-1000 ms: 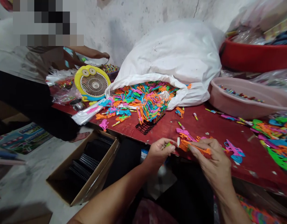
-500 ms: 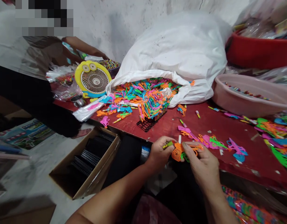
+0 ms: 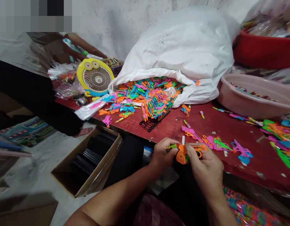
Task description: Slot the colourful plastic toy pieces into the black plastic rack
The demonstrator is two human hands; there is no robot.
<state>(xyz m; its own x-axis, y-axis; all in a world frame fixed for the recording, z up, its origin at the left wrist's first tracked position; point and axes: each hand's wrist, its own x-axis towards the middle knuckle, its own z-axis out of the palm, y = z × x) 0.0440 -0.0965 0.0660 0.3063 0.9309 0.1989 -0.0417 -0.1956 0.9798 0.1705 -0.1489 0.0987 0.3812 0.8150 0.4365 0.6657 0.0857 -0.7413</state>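
Note:
Over the table's front edge, my right hand [image 3: 206, 164] pinches an orange plastic toy gun [image 3: 181, 154] with a lattice grip. A bit of green plastic shows behind it, partly hidden by my fingers. My left hand [image 3: 162, 153] is closed on a small yellow-green candy tube [image 3: 173, 146], held against the end of the toy gun. Beyond my hands, pink, orange and green toy guns [image 3: 213, 142] lie in a loose row. A thick stack of coloured toy guns [image 3: 156, 105] leans on a black plastic grid [image 3: 149, 125] before the open white sack [image 3: 182, 53].
A cardboard box [image 3: 107, 163] of black grids stands on the floor at left. A yellow fan [image 3: 98, 78] and a metal cup [image 3: 79, 99] sit at the table's left. At right are a pink basin [image 3: 253, 103] and red basin [image 3: 265, 51]. Another person stands at far left.
The whole view has shifted slightly. My left hand's fingers have closed further over the candy tube, and the toy gun has turned a little; both stay in my hands.

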